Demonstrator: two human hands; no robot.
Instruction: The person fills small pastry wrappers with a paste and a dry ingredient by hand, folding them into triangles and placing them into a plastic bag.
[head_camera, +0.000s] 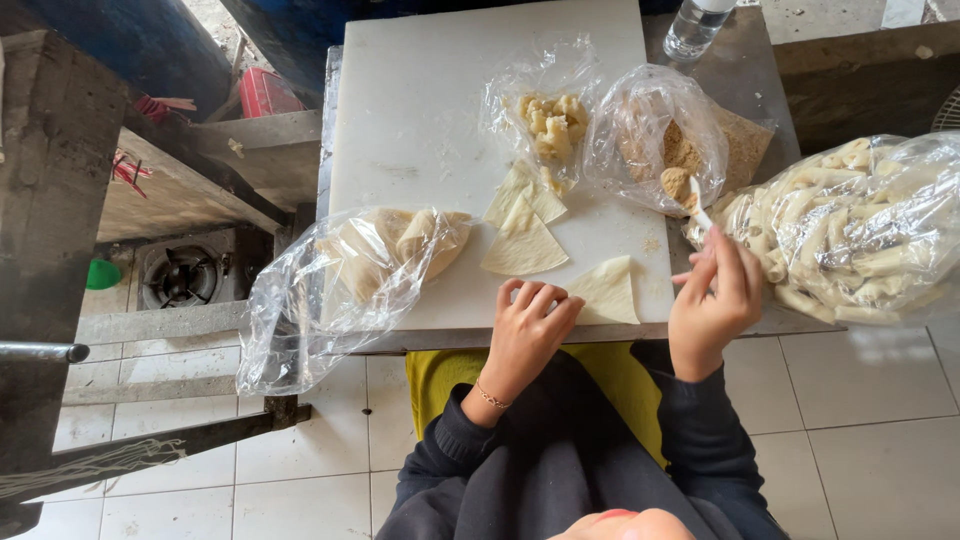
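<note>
From the head camera, your left hand rests at the near edge of the white cutting board, fingers curled and together, their tips touching the left edge of a triangular pastry wrapper that lies flat on the board; it grips nothing. Your right hand is raised just right of that wrapper, fingers pinched on a small white spoon whose bowl reaches into the mouth of the clear bag of brown crumbly filling. The wrapper sits between your two hands, nearer the left.

Two more wrappers lie overlapped in the middle of the board, just beyond your left hand. Behind them is a small open clear bag of pale yellow chunks. At the board's left near corner, a larger clear bag of wrappers hangs over the edge toward the tiled floor. At the far right, a bulging clear bag of rolled pale pastries lies on the grey table, just beside your right hand. A clear bottle stands at the table's far edge.

The board's far left half is bare. Its near edge runs right under your wrists, and the table's left side drops to a gas burner below.
</note>
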